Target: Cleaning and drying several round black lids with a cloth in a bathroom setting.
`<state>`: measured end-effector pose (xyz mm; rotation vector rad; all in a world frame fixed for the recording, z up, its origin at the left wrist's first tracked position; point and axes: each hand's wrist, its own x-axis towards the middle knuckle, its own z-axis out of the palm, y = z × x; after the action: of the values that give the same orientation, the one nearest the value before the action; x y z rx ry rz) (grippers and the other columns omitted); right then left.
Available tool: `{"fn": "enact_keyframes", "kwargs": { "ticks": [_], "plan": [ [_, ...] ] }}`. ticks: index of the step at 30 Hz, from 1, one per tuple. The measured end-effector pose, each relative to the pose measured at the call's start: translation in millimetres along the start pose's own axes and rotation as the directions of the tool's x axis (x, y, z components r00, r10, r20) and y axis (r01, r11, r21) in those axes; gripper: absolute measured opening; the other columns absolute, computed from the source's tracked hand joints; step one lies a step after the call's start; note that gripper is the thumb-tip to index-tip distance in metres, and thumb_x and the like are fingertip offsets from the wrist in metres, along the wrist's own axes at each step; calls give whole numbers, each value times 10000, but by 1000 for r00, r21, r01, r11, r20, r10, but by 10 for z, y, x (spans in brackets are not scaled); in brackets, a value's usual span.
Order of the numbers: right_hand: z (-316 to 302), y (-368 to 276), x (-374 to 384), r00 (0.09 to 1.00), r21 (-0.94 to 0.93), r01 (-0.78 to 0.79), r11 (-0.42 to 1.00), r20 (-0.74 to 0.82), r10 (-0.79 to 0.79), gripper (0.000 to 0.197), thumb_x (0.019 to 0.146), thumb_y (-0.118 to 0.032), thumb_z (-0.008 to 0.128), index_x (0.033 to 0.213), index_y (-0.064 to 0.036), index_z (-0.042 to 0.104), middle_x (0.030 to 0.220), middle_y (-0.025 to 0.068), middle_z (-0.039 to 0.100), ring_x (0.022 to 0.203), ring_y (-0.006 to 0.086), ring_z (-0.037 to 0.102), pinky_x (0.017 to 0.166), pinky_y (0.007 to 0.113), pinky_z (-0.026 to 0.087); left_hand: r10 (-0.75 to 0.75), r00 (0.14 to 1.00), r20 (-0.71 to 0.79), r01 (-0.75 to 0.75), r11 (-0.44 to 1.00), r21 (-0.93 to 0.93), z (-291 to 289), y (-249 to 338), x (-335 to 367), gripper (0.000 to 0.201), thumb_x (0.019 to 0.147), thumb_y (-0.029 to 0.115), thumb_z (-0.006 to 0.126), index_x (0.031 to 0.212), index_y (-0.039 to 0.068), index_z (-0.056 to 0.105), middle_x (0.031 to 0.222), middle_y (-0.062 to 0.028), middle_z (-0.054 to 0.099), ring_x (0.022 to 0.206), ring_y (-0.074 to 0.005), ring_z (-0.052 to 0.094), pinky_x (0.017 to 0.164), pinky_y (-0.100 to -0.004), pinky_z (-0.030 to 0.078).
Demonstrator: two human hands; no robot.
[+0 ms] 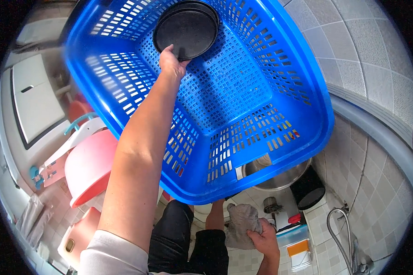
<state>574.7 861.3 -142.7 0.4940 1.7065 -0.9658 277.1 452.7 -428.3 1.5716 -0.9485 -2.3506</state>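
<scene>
Two pans gripped by left hand, one cloth clutched by right hand, one basket

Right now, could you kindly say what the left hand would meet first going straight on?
The left hand holds the round black pans; past them, probably the blue basket's far wall, though depth is unclear.

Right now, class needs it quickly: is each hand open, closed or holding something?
Left hand: closed, gripping the edge of a round black pan.
Right hand: closed, holding a grey cloth.
</scene>
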Motion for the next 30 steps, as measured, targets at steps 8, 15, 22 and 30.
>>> {"fn": "enact_keyframes", "kwargs": {
  "ticks": [8, 15, 22, 30],
  "plan": [
    [157, 238, -51, 999, 42, -27, 999, -44, 29, 347, 739, -66, 672, 1067, 31, 612, 984, 134, 655, 910, 236, 621, 848, 342, 471, -94, 990, 108, 41, 911, 411, 212, 246, 79, 704, 825, 273, 640, 1412, 19, 343, 1463, -226, 359, 1304, -442, 379, 1060, -561, 326],
    [267, 447, -138, 994, 210, -82, 974, -59, 97, 362, 764, -30, 661, 1116, 28, 603, 1067, 98, 661, 953, 171, 602, 873, 318, 468, -98, 995, 31, 24, 520, 854, 305, 275, -18, 795, 802, 324, 676, 1457, 65, 308, 1496, -182, 285, 1271, -410, 365, 1024, -542, 359],
    [457, 947, -219, 957, 838, 116, 533, -238, 166, 411, 826, -26, 635, 1227, 18, 556, 1146, 86, 640, 1039, 259, 613, 925, 385, 466, 366, 887, 281, -458, 620, 638, 476, -335, -1045, 243, 796, 101, 675, 1017, 6, 638, 756, -64, 608, 626, -150, 557, 551, -297, 459],
    [519, 1679, -46, 858, 859, 512, -11, -512, -36, 588, 902, -100, 545, 1444, -18, 330, 1451, 121, 416, 1341, 292, 391, 1131, 491, 262, 464, 453, 761, -821, 549, 154, 368, -1095, -3647, 183, 875, 58, 632, 1027, -44, 632, 769, -65, 625, 666, -124, 584, 611, -240, 467]
  ]
}}
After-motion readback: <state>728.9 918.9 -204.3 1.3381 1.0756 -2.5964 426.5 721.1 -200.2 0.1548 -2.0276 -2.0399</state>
